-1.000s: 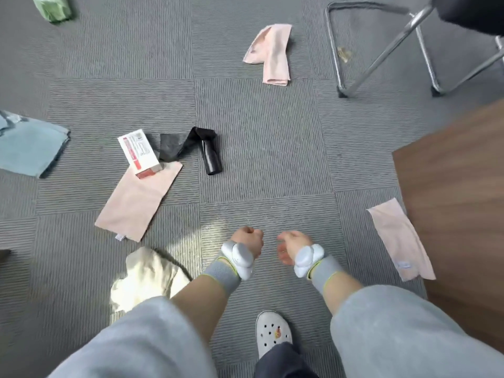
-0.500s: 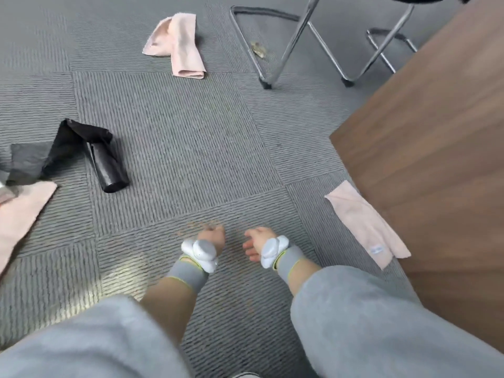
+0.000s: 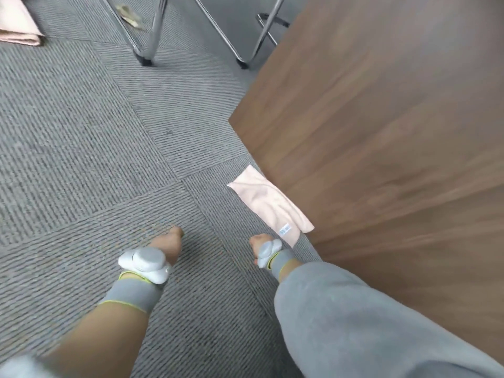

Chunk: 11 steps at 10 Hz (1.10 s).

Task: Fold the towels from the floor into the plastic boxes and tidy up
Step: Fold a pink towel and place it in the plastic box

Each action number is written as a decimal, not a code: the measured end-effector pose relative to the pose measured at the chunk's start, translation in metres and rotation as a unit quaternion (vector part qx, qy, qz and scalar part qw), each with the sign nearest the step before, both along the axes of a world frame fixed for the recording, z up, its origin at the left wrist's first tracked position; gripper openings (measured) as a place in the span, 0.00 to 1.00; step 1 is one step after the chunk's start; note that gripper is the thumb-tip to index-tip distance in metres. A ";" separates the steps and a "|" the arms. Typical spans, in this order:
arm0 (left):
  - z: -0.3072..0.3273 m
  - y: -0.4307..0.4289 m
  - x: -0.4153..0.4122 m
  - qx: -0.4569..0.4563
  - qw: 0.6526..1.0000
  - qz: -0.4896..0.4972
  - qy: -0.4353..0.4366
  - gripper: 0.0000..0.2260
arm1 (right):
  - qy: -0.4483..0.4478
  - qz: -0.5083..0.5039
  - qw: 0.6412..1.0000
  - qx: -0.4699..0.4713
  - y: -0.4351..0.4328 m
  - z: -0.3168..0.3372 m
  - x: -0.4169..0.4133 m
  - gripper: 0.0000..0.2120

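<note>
A pink towel (image 3: 268, 204) is lying flat on the grey carpet floor (image 3: 81, 132), right against the near corner of the wooden surface (image 3: 381, 132), with its far long edge tucking under that surface's rim and its white label (image 3: 285, 229) showing at the end nearest the person. The right grip (image 3: 257, 242) is hanging just off that labelled end, close to the surface's edge, fingers looking loosely curled and holding nothing. The left grip (image 3: 167, 245) is hanging further out from the surface over bare carpet; it is showing only its back, so I cannot tell how far its fingers are curled. A second pink towel (image 3: 16, 25) is lying well away from the surface, beyond the chrome chair legs (image 3: 152, 31). The near towel is looking thin, light and limp, likely to sag and crease when lifted, so pinching the two corners of the labelled end and drawing it clear of the surface is probably the cleanest hold.
</note>
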<state>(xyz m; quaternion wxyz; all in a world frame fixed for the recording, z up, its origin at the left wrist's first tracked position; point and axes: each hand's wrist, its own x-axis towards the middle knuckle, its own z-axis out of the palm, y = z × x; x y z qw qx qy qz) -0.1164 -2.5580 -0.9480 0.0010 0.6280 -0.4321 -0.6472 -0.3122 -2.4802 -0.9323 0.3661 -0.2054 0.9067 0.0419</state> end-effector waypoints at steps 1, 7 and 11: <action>-0.005 -0.010 -0.008 -0.007 1.000 -0.006 -0.014 0.22 | 0.025 0.011 0.999 -0.017 -0.007 -0.012 -0.031 0.18; -0.021 -0.017 0.058 0.008 0.994 0.079 -0.078 0.23 | 0.135 0.179 0.974 -0.036 -0.106 -0.073 -0.032 0.29; 0.013 -0.042 0.261 -0.038 0.976 0.016 -0.216 0.10 | -0.077 0.189 0.949 -0.239 -0.156 -0.054 0.168 0.11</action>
